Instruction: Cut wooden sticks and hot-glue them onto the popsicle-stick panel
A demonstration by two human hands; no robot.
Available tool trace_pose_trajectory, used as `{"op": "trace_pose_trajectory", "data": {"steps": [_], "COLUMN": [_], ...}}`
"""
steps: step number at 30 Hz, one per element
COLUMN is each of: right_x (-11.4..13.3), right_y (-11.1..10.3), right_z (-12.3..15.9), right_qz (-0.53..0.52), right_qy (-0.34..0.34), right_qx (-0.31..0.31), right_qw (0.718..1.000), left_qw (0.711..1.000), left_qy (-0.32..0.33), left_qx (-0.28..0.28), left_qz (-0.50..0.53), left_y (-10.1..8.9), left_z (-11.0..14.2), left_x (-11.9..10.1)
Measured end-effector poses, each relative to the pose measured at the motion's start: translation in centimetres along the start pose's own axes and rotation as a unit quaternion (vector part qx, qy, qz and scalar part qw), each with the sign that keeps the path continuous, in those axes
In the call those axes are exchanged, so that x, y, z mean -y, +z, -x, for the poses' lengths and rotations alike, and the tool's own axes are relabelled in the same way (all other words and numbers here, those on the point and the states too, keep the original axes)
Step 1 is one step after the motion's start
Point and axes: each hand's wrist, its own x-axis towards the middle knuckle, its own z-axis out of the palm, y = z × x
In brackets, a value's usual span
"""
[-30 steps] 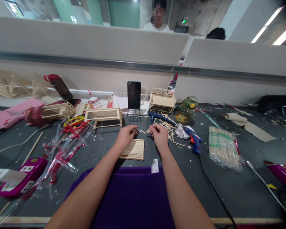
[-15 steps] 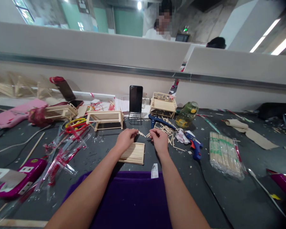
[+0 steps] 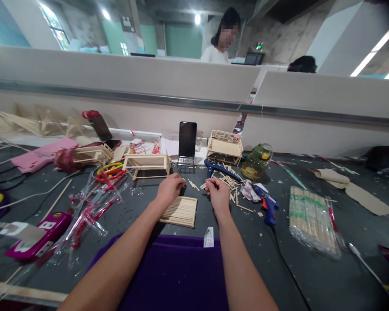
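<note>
My left hand [image 3: 171,189] is closed in a pinch above the far left part of a small slatted wooden panel [image 3: 180,211]; anything between its fingertips is too small to make out. My right hand [image 3: 218,194] pinches a short thin wooden stick [image 3: 203,186], to the right of the panel. Between the hands, a few short stick pieces [image 3: 193,185] lie on the dark table. The panel lies flat, its left part hidden under my left wrist and forearm. Behind my right hand is a heap of cut sticks [image 3: 229,178].
A blue glue gun [image 3: 269,209] and bagged sticks [image 3: 311,218] lie to the right. At the back stand a phone [image 3: 187,139] on a wire stand, a wooden frame [image 3: 147,163], a miniature wooden bench [image 3: 225,146] and a green bottle [image 3: 257,162]. Plastic wrappers [image 3: 90,211] lie left.
The view has shifted, so the scene sits slightly lower and farther right. My left fingertips have drawn away left from the short pieces between the hands. My right hand keeps its pinch.
</note>
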Motion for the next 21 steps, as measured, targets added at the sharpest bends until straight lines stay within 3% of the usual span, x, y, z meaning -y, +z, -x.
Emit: {"op": "trace_pose_trajectory", "data": {"steps": [4,8,13,21], "right_x": [-0.1,0.0,0.0,-0.3], "right_y": [0.0,-0.1,-0.3,-0.2], "right_z": [-0.1,-0.2,-0.4,-0.6], "right_qz": [-0.006,-0.01,-0.018,-0.031], "right_qy": [-0.005,-0.008,-0.01,-0.003], "right_qx": [-0.01,-0.023,-0.034,-0.036], "right_qw": [1.0,1.0,0.999,0.999], "left_qw": [1.0,0.995,0.989,0.993], "left_qy": [0.007,0.061,0.104,0.057], "left_qx": [0.02,0.068,0.103,0.093], "left_qz": [-0.023,-0.03,-0.022,0.047], "left_y": [0.1,0.5,0.8,1.2], "left_z": [-1.5,-3.1,-3.5,-3.5], "left_x": [-1.7,-3.3,-3.8,-3.6]}}
